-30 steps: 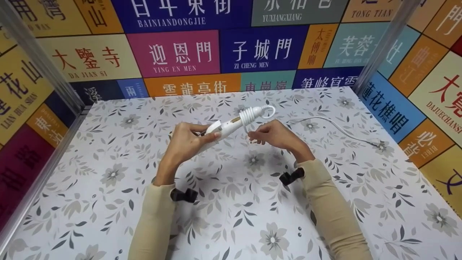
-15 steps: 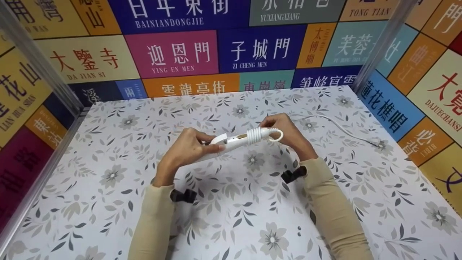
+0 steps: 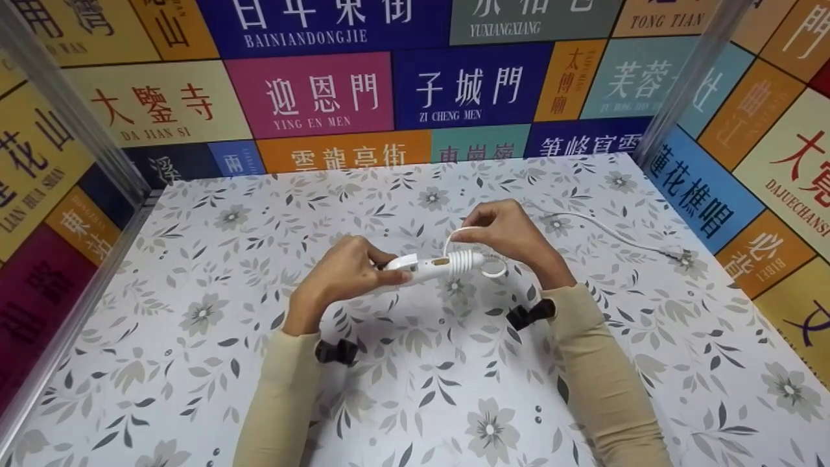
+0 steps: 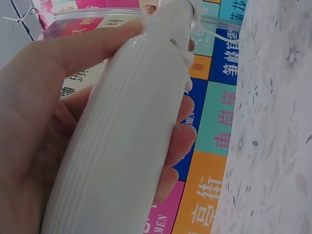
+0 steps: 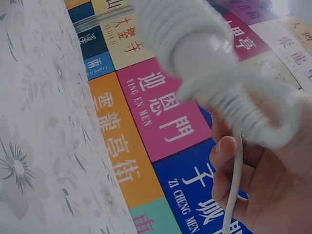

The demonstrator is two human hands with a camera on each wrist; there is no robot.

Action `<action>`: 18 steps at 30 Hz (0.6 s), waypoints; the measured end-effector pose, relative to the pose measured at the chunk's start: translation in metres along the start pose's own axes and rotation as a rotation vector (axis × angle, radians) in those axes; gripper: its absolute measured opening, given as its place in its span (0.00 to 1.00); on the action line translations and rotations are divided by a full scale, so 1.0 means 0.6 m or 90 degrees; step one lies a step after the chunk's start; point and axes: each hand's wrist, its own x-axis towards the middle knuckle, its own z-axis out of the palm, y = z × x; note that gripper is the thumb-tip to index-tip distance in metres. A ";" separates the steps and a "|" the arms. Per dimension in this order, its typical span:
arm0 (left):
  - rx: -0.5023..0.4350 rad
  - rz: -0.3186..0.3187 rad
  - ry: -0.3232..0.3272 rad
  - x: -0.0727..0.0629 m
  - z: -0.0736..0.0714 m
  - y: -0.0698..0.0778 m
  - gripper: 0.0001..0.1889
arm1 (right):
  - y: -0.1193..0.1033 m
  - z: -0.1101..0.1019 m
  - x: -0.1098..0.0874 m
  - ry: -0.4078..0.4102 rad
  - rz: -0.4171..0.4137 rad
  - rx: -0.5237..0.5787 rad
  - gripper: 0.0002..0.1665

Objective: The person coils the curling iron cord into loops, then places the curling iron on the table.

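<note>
Right hand [image 3: 512, 237] lifted cord [image 3: 603, 230] over wand [image 3: 431, 266].

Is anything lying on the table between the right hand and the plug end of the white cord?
Nothing visible: the white cord runs from the right hand across bare floral table to its far end near the right wall.

white corded appliance [image 3: 431, 266] | level, above table | cord [image 3: 462, 261] coiled round handle end
</note>
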 end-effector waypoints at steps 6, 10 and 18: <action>0.012 -0.026 0.009 0.001 -0.001 -0.003 0.20 | -0.024 0.005 -0.010 0.013 -0.022 -0.001 0.14; 0.036 -0.031 0.046 0.004 -0.003 -0.005 0.20 | -0.043 0.007 -0.018 0.017 -0.051 -0.016 0.11; 0.042 -0.099 0.159 0.001 -0.009 -0.002 0.21 | -0.064 0.021 -0.025 0.001 -0.111 -0.009 0.12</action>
